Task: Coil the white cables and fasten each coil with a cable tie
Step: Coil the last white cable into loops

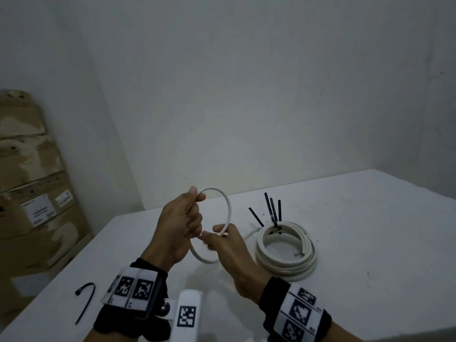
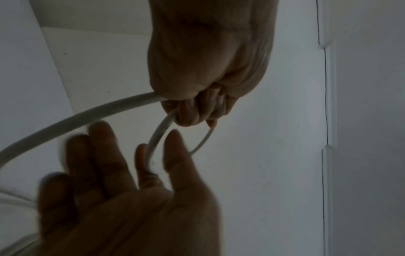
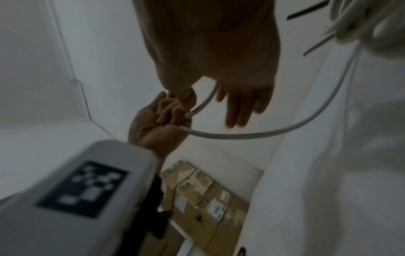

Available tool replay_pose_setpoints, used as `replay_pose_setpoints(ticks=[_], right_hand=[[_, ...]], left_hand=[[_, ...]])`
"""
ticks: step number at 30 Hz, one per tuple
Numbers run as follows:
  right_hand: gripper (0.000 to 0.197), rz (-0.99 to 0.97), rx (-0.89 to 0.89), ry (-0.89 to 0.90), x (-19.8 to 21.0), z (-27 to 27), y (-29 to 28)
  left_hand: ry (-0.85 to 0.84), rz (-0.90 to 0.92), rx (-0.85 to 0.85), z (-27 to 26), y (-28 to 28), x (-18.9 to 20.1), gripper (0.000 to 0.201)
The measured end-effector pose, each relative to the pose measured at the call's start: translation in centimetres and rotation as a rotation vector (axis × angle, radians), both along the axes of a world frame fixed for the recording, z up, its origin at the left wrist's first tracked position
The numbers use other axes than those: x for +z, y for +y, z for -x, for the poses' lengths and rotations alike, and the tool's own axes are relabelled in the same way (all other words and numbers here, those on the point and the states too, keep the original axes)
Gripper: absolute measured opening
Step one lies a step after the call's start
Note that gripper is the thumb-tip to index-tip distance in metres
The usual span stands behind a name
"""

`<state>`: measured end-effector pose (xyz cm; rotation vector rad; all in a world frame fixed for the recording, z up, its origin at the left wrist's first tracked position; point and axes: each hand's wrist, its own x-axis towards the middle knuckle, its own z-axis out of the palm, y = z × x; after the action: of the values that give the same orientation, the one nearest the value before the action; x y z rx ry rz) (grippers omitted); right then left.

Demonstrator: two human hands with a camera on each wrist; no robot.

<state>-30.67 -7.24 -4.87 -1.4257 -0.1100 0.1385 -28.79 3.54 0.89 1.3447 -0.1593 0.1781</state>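
My left hand (image 1: 180,225) is held above the white table (image 1: 370,243), its fingers curled in a fist round a white cable (image 1: 229,206) that arcs up in one loop. Just right of it, my right hand (image 1: 227,245) pinches the same loop between thumb and forefinger, other fingers straight. In the left wrist view the left hand (image 2: 197,78) grips the cable (image 2: 76,117) and the right hand (image 2: 122,199) reaches in from below. In the right wrist view the cable (image 3: 285,129) trails from the left hand (image 3: 153,131) under the right hand (image 3: 219,52).
A finished white coil (image 1: 288,270) lies on the table to the right, with several black cable ties (image 1: 272,211) sticking up from its far side. One loose black cable tie (image 1: 85,304) lies near the table's left edge. Cardboard boxes (image 1: 32,193) are stacked beyond that edge.
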Motion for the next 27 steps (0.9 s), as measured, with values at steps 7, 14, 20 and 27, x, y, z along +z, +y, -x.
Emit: replay_pose_setpoints(ticks=[7, 14, 20, 27], right_hand=[[0.019, -0.178, 0.196, 0.071, 0.2, 0.5, 0.0], [0.026, -0.116, -0.134, -0.162, -0.8, -0.7, -0.5], [0.02, -0.397, 0.014, -0.009, -0.4, -1.3, -0.7], [0.024, -0.54, -0.064, 0.064, -1.7, -1.0, 0.3]], left_hand=[[-0.028, 0.065, -0.047, -0.3, 0.1, -0.3, 0.018], [0.003, -0.001, 0.034, -0.7, 2.1, -0.7, 0.022], [0.02, 0.015, 0.023, -0.7, 3.0, -1.4, 0.019], [-0.088, -0.033, 0.377, -1.0, 3.3, -3.3, 0.025]])
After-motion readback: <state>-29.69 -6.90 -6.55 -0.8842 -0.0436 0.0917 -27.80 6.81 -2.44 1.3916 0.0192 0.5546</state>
